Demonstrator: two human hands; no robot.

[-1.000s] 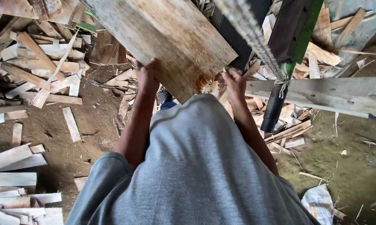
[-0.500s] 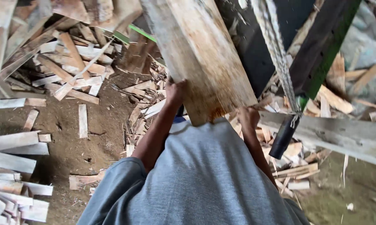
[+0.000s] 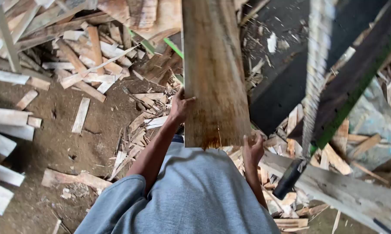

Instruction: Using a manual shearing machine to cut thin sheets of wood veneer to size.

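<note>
Far left: pale offcuts (image 3: 4,117) lie on the dirt floor (image 3: 52,143) along its left edge, a single short slat (image 3: 81,115) sits apart on bare dirt, and one more flat piece (image 3: 74,178) lies nearer the person. Top left corner: dense scrap heap (image 3: 87,52), mostly thin strips, with a green strip (image 3: 173,47) poking out of it. Centre: left hand (image 3: 180,106) is clamped on the left edge of the plank (image 3: 212,73), fingers wrapped over the face, thumb side hidden. The plank is up off the floor, held in front of the grey shirt (image 3: 195,195), near end at chest level, far end running out past the top of the frame. Right hand (image 3: 252,149) is cupped under the near right corner, fingers curled up onto the end; the grip looks closed but the palm contact is hidden. Judgement: lift is done and the plank is fully carried by both hands; it is not yet set down or fed anywhere. Right of the plank: a blurred rope or chain (image 3: 314,73) hangs down to a dark handle (image 3: 288,178), a dark beam (image 3: 355,73) with a green edge crosses diagonally, and a grey board (image 3: 334,190) lies across the bottom right corner over more scrap.
</note>
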